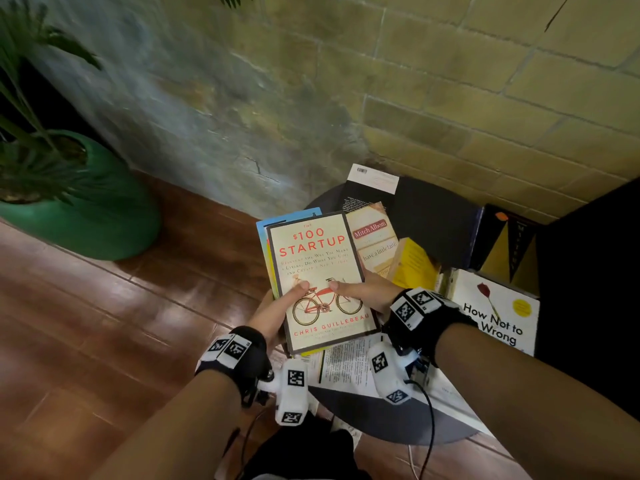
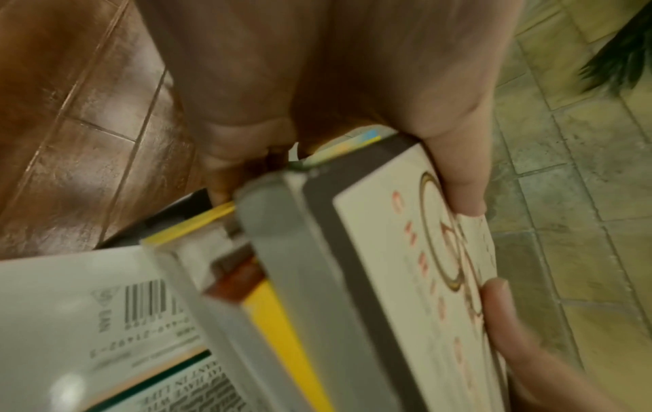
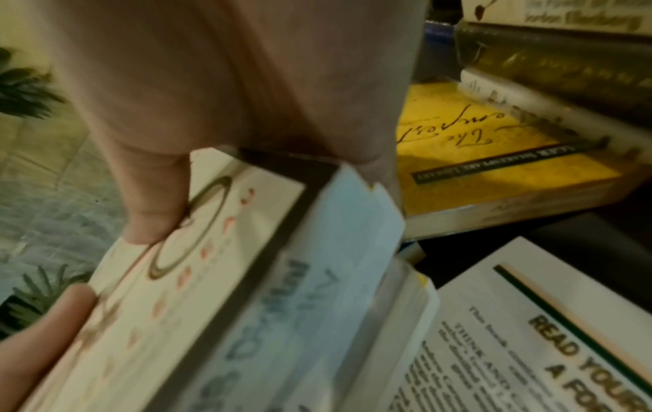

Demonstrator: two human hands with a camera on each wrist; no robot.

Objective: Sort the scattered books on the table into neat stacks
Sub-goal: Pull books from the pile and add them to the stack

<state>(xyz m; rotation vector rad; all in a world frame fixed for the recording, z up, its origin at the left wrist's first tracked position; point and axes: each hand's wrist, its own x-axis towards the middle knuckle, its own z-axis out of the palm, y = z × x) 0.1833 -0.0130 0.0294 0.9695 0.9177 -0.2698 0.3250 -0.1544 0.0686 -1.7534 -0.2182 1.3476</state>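
Observation:
I hold a small stack of books up over the left edge of the round dark table (image 1: 381, 424), with "The $100 Startup" (image 1: 318, 271) on top. Blue and yellow covers (image 1: 266, 244) peek out beneath it. My left hand (image 1: 280, 306) grips the stack's left edge, thumb (image 2: 455, 172) on the cover. My right hand (image 1: 363, 289) grips the right edge, thumb (image 3: 155, 200) beside the bicycle picture. Loose books lie on the table: a Mitch Albom book (image 1: 375, 237), a yellow book (image 3: 476, 156), "How Not to Be Wrong" (image 1: 495, 317) and a white back cover (image 3: 529, 320).
A black book (image 1: 433, 220) and a black-and-gold one (image 1: 509, 244) lie at the table's back. Another back cover with a barcode (image 1: 370, 185) leans near the brick wall. A green plant pot (image 1: 90, 209) stands on the wooden floor at left. Dark furniture (image 1: 588, 289) borders the right.

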